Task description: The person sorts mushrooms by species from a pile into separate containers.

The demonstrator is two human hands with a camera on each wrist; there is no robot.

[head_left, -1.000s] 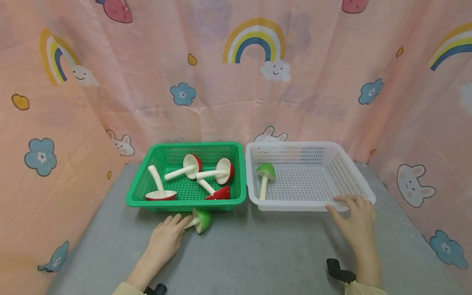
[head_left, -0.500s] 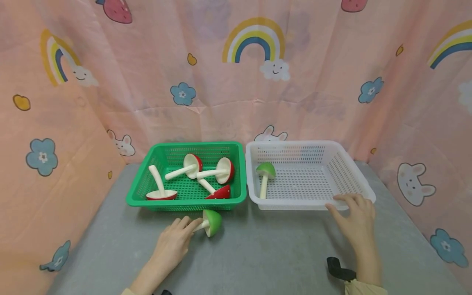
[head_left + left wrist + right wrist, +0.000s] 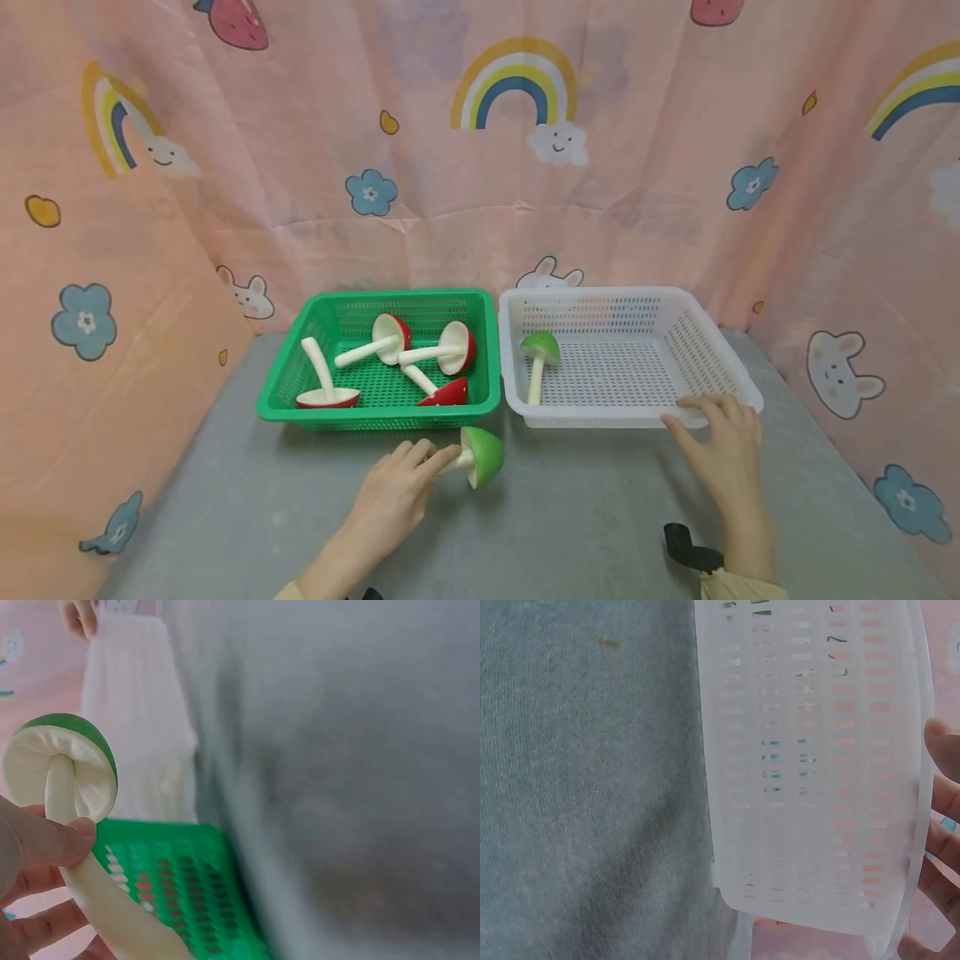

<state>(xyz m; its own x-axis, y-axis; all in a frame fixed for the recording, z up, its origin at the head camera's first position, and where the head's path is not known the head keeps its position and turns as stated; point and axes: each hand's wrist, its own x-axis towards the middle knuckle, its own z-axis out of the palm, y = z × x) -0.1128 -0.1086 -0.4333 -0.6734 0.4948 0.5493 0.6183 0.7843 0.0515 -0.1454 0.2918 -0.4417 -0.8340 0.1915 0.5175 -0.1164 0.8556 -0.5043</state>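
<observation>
My left hand (image 3: 397,487) pinches the white stem of a toy mushroom (image 3: 487,457) with a green cap, in front of the baskets. The left wrist view shows thumb and fingers round the stem (image 3: 112,911), just under the pale underside of the cap. At the white basket (image 3: 585,419), my right hand (image 3: 723,446) holds the front rim near its right corner. Its thumb is on the near side, and the fingers reach over the edge. Inside that basket, along its left side, lies another green-capped mushroom (image 3: 542,350).
Left of the white basket stands a green basket (image 3: 360,414) holding several mushrooms with red caps, one being a mushroom (image 3: 326,392) with its stem up. Both baskets sit side by side on a grey table (image 3: 570,517), before a pink patterned curtain (image 3: 300,150).
My left hand has carried the green-capped mushroom to the right, from below the green basket's middle to near the gap between the baskets. The right hand has stayed on the rim.
</observation>
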